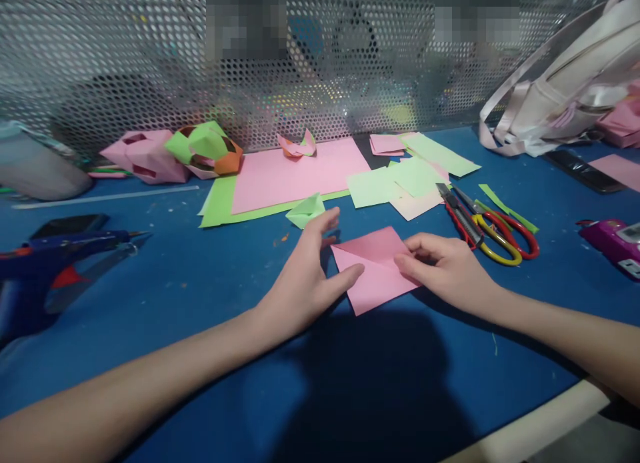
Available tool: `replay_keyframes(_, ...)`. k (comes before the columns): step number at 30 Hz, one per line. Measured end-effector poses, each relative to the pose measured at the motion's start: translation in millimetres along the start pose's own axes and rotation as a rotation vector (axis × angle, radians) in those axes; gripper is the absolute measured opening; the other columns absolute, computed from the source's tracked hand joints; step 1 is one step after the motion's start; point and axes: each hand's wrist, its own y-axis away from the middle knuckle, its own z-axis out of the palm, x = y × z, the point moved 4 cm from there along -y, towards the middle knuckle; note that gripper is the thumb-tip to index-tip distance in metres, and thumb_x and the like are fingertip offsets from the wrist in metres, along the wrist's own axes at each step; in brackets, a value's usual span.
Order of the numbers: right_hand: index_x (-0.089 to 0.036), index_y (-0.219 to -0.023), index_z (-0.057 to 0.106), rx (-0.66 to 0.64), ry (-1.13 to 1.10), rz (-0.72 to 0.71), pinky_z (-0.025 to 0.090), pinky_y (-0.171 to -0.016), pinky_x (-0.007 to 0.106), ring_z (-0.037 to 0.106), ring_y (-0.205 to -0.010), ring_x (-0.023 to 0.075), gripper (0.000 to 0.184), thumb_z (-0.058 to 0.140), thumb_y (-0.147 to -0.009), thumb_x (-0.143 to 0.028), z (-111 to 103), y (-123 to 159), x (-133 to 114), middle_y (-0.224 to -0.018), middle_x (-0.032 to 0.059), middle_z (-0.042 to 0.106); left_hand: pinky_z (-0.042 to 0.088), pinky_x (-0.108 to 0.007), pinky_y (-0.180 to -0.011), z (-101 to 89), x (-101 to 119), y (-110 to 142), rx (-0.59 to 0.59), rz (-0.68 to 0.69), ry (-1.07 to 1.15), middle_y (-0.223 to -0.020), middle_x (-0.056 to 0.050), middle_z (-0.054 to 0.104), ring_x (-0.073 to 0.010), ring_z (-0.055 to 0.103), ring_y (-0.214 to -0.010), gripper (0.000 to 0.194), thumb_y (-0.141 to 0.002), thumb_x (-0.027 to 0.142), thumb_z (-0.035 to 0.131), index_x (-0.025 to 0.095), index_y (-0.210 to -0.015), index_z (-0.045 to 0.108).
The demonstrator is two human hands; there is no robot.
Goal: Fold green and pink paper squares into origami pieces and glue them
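While right hand (453, 269) pinches its right edge | left hand (306, 273) fingers apart | pink paper (376, 276) between them

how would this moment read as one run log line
left hand: open, at left side of pink creased paper | right hand: holding paper's right side | beyond: folded green paper | right: utility knife, scissors

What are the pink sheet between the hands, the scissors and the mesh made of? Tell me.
Pink sheet: likely matte paper, judging by its crease and shineless face.
Scissors: handles seem smooth plastic, brightly coloured; blades look like metal, being grey.
Mesh: probably bare metal, from its silvery sheen.
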Motion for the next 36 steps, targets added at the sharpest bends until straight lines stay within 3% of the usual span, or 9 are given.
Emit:
replay_keyframes(3,-0.019,-0.081,0.056,0.02,-0.241,0.146,0.034,-0.049,0.021,0.045,-0.053,0.0079,0.012,0.061,-0.084,-0.03,-0.2,0.5,4.3,-0.061,-0.0055,0.051,0.048,-0.038,-0.093,3.8,0.5,-0.4,0.025,-0.215,0.34,-0.139,-0.013,0.042,-0.0241,0.052,-0.119,0.076,-0.075,0.028,0.07,0.023,-0.139,0.028)
replay_keyframes(6,-0.019,-0.086,0.053,-0.016,-0.388,0.217,0.032,-0.047,0.02,0.043,-0.05,0.0074,0.012,0.06,-0.084,-0.03,3.9,0.3,8.4,-0.058,-0.0073,0.048,0.051,-0.026,-0.065,12.5,3.6,2.2,-0.058,-0.374,0.446,-0.095,-0.005,0.061,-0.0153,0.062,-0.078,0.074,-0.076,0.025,0.067,0.019,-0.14,0.029)
replay_keyframes(8,-0.019,-0.09,0.054,-0.059,-0.385,0.199,0.039,-0.051,0.021,0.05,-0.057,0.0094,0.013,0.06,-0.083,-0.028,6.4,0.3,7.3,-0.066,-0.0044,0.056,0.041,-0.019,-0.048,14.5,7.5,3.1,-0.107,-0.341,0.342,-0.066,0.005,0.05,-0.0094,0.051,-0.054,0.072,-0.077,0.02,0.062,0.016,-0.141,0.03)
replay_keyframes(10,-0.019,-0.095,0.056,-0.06,-0.302,0.139,0.045,-0.057,0.023,0.057,-0.067,0.012,0.018,0.062,-0.081,-0.027,5.7,0.1,4.0,-0.079,-0.0004,0.062,0.034,-0.018,-0.042,15.0,10.9,3.0,-0.158,-0.233,0.192,-0.057,0.009,0.039,-0.0077,0.041,-0.046,0.068,-0.078,0.017,0.057,0.015,-0.141,0.031)
replay_keyframes(14,-0.019,-0.092,0.061,-0.039,-0.162,0.066,0.045,-0.057,0.024,0.057,-0.068,0.0122,0.016,0.064,-0.079,-0.026,0.1,-1.9,0.5,-0.08,0.0004,0.063,0.044,-0.021,-0.05,16.0,10.2,2.3,-0.243,-0.062,0.006,-0.07,0.004,0.052,-0.0096,0.049,-0.054,0.069,-0.078,0.013,0.05,0.019,-0.143,0.028)
replay_keyframes(20,-0.018,-0.078,0.062,-0.068,-0.017,0.038,0.042,-0.058,0.023,0.054,-0.064,0.0108,0.003,0.062,-0.076,-0.016,-3.8,-7.1,4.2,-0.07,-0.0029,0.061,0.053,-0.026,-0.064,18.7,5.0,2.4,-0.322,-0.039,0.201,-0.101,-0.007,0.061,-0.0157,0.063,-0.078,0.078,-0.08,0.008,0.046,0.024,-0.147,0.011)
replay_keyframes(24,-0.019,-0.083,0.062,-0.098,0.064,0.018,0.041,-0.059,0.023,0.054,-0.067,0.0108,0.01,0.063,-0.074,-0.013,0.3,-9.0,7.0,-0.076,-0.0033,0.063,0.053,-0.03,-0.068,17.7,4.3,4.5,-0.319,0.02,-0.102,-0.116,-0.008,0.058,-0.0159,0.062,-0.079,0.079,-0.079,0.009,0.051,0.029,-0.147,0.017)
replay_keyframes(31,-0.018,-0.074,0.059,-0.179,0.221,-0.227,0.04,-0.076,0.03,0.057,-0.076,0.0133,0.012,0.059,-0.076,-0.006,2.1,-10.8,12.1,-0.08,-0.0006,0.064,0.051,-0.023,-0.07,19.3,4.3,9.0,-0.326,0.133,-0.19,-0.106,-0.003,0.062,-0.0104,0.058,-0.072,0.071,-0.082,0.008,0.046,0.025,-0.146,0.02)
replay_keyframes(36,-0.018,-0.088,0.059,-0.117,0.287,-0.356,0.039,-0.078,0.033,0.058,-0.083,0.0168,0.012,0.061,-0.078,-0.011,4.2,-7.5,9.2,-0.087,0.0031,0.065,0.05,-0.025,-0.079,21.1,4.0,11.8,-0.326,0.202,-0.287,-0.113,-0.005,0.061,-0.0135,0.061,-0.085,0.062,-0.086,0.009,0.043,0.024,-0.143,0.026)
